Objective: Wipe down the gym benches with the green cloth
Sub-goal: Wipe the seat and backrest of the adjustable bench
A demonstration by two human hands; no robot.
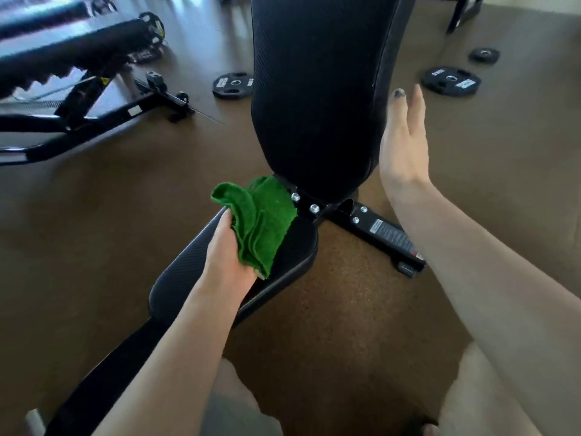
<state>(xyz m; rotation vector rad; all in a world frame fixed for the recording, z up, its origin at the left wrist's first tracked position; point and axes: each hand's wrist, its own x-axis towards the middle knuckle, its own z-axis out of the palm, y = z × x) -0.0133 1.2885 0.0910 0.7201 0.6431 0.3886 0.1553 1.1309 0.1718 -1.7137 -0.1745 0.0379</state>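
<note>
Two hands are in view. Left hand [224,250] grips the bunched green cloth [259,220] at the far end of the seat pad [283,262], just before the hinge bracket [309,206]. Upright back pad [314,89] rises directly ahead of the cloth, long axis running away from the person. Right hand [405,143], fingers straight, lies flat beside that pad's right edge; contact cannot be confirmed. Left hand is the nearer wiping hand.

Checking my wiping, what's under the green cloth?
The green cloth, held by the left hand, lies over the seat pad near the hinge bracket; the pad surface beneath is hidden.
</note>
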